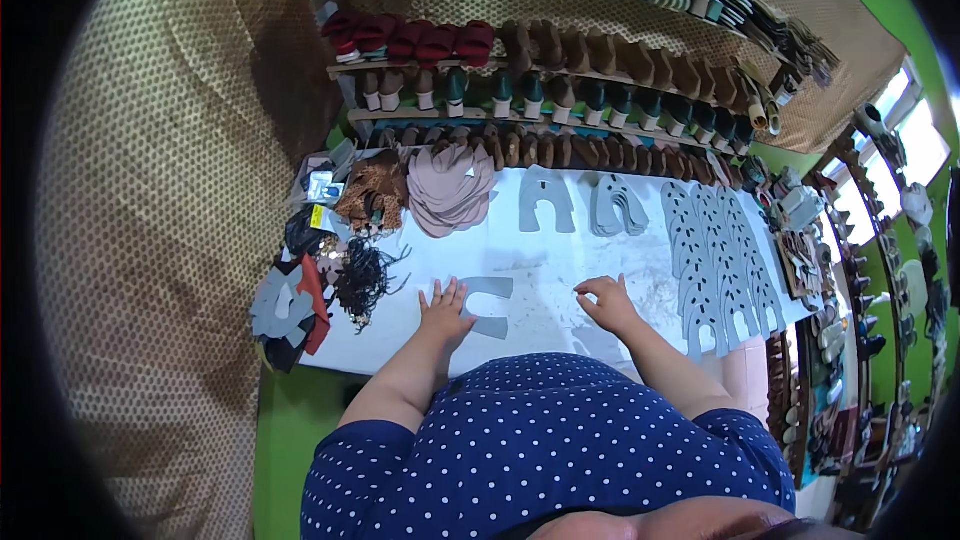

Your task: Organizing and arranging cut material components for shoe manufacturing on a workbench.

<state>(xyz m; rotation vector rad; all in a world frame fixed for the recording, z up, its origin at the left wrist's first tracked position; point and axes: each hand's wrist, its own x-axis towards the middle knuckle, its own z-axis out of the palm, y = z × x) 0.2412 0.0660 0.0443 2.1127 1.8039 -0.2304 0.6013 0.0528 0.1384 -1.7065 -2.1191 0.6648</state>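
Note:
My left hand (443,314) lies flat with fingers spread on the closed end of a grey U-shaped shoe upper piece (490,287), whose two arms point right. To the right, my right hand (608,305) is held over the white tabletop (535,270). Its fingertips are drawn together toward the thumb, and I cannot make out anything between them. Farther back lie a flat stack of grey U-shaped pieces (545,198) and a fanned stack of similar pieces (615,205). Long overlapping rows of grey pieces with dark oval marks (705,255) cover the right side.
Pinkish round pieces (452,195), brown patterned material (372,190), black stringy scraps (362,275) and grey and red offcuts (285,300) crowd the left. Behind the table rise shelves with red slippers (410,40) and heeled shoes or lasts (533,95). A shoe rack (880,250) stands right.

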